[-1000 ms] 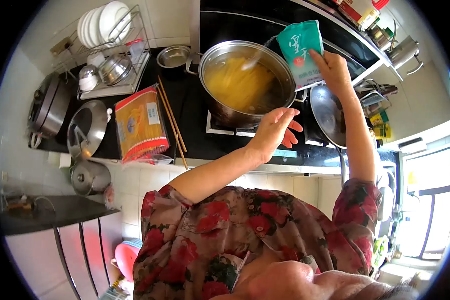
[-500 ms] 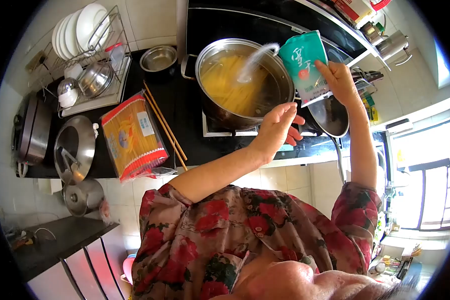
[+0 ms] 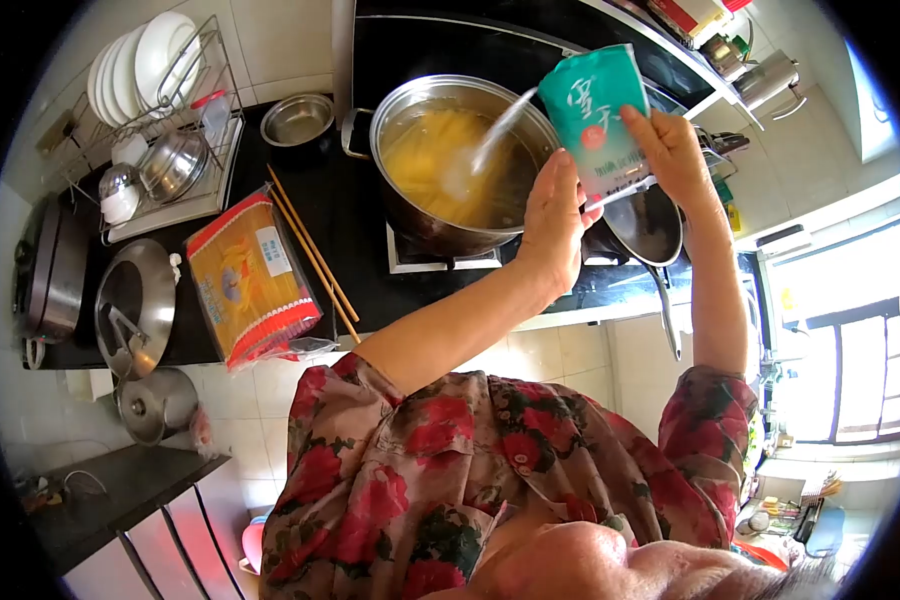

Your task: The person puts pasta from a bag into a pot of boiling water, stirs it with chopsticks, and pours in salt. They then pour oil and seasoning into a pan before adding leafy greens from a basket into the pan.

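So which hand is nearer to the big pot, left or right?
Left. The left hand is close by the near right side of the pot; the right hand is farther out to the right, gripping the green packet.

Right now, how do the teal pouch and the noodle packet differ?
The teal pouch is held up in the right hand; the noodle packet lies on the counter. The pouch is pouring something white; the packet isn't. The pouch is teal and white, the packet see-through with red bands. Both are printed.
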`<state>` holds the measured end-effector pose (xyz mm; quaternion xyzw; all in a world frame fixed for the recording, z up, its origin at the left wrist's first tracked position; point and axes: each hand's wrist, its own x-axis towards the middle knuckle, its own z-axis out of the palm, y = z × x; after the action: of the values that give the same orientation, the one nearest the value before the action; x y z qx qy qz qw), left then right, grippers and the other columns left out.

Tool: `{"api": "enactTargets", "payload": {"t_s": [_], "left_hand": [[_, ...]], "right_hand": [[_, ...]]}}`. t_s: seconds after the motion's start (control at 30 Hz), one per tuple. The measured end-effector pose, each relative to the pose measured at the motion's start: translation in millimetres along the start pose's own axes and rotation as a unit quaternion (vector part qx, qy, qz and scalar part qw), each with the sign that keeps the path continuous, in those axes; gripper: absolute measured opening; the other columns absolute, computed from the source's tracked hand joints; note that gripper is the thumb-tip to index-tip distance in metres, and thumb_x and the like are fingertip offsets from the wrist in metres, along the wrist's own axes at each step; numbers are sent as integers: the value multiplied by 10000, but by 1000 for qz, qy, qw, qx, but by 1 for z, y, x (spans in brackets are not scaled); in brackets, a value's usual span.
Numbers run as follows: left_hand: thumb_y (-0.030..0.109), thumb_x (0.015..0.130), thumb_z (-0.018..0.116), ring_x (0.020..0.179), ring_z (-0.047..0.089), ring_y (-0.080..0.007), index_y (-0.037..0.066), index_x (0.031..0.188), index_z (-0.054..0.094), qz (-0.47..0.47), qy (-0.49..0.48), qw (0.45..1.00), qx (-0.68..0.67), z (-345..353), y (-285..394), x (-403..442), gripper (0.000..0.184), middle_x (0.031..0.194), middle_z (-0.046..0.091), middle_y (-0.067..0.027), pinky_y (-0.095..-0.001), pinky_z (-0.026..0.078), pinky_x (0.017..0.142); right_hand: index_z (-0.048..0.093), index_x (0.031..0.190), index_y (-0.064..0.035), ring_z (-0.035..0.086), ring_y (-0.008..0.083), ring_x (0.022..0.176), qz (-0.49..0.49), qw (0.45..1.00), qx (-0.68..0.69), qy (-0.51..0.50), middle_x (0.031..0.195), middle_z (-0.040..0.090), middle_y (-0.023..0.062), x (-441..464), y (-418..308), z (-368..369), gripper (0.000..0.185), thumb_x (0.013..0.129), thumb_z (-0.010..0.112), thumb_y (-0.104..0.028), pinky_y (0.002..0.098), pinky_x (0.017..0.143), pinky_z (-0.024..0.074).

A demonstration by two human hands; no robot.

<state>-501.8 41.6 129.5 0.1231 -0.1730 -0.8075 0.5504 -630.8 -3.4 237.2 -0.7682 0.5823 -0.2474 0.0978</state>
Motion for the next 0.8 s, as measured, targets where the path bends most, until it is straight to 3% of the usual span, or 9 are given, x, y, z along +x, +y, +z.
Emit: {"api": "enactTargets", "payload": {"t_s": [0.1, 0.17, 0.23, 0.3, 0.33, 0.5, 0.63, 0.73, 0.8], "left_hand": [[479, 947, 467, 1173, 425, -143, 156, 1267, 444, 26, 3, 1000, 12, 4, -3, -5, 455, 1278, 471, -5, -413, 338, 984], [502, 929, 492, 1233, 380, -195, 121, 1330, 391, 22, 59, 998, 21, 4, -11, -5, 562, 1334, 412, -40, -420, 320, 1019], [514, 922, 498, 1257, 355, -219, 103, 1348, 367, 16, 33, 999, 18, 0, -13, -6, 607, 1356, 384, -53, -423, 314, 1030], [539, 907, 505, 1291, 333, -255, 44, 1375, 323, 14, 20, 999, 28, 0, -17, -10, 705, 1391, 345, -98, -417, 329, 1029], [539, 907, 505, 1291, 333, -255, 44, 1375, 323, 14, 19, 999, 29, -1, -18, -11, 705, 1391, 345, -98, -417, 329, 1029], [514, 917, 505, 1270, 370, -256, 3, 1401, 275, -5, 27, 998, 50, 0, -14, -18, 740, 1396, 333, -171, -396, 356, 1018], [496, 923, 506, 1256, 384, -249, 4, 1395, 286, 0, 29, 998, 48, -4, -12, -19, 717, 1385, 351, -162, -390, 361, 1018], [483, 928, 505, 1247, 393, -241, 3, 1390, 293, 7, 38, 998, 49, -7, -8, -20, 699, 1374, 368, -158, -382, 364, 1019], [476, 930, 507, 1245, 393, -233, 4, 1384, 301, 6, 44, 998, 47, -7, -7, -21, 687, 1363, 381, -146, -378, 364, 1017]], "right_hand": [[589, 719, 50, 406, 80, 534, -6, 999, 22, 27, 527, 478, 80, -1, 1, 0, 448, 914, 580, -354, 310, 480, 383], [598, 727, 47, 413, 78, 535, 2, 997, 59, 50, 535, 498, 80, 4, 1, -2, 447, 917, 578, -357, 305, 482, 383], [593, 715, 45, 401, 71, 537, 16, 991, 119, 53, 534, 487, 50, 8, -4, -4, 450, 920, 577, -356, 304, 478, 375], [595, 718, 44, 399, 69, 540, -16, 998, 59, 25, 536, 476, 38, 16, 5, -1, 449, 921, 576, -356, 303, 476, 371], [596, 722, 43, 397, 66, 542, -51, 999, -2, -2, 538, 464, 27, 20, 8, -2, 447, 922, 575, -356, 303, 475, 368], [600, 721, 40, 411, 73, 536, -57, 998, 19, 3, 546, 456, 13, 32, 3, 2, 475, 923, 563, -388, 289, 482, 375], [613, 730, 44, 422, 81, 531, -29, 995, 81, 41, 549, 489, 21, 38, 14, 5, 489, 917, 563, -405, 287, 486, 382], [619, 730, 40, 434, 78, 528, -5, 999, -37, 27, 550, 509, 28, 30, 22, 1, 481, 918, 560, -398, 288, 488, 386], [623, 731, 38, 448, 77, 528, -3, 999, 24, 26, 548, 517, 31, 21, 28, -1, 457, 921, 562, -373, 291, 490, 393]]}}
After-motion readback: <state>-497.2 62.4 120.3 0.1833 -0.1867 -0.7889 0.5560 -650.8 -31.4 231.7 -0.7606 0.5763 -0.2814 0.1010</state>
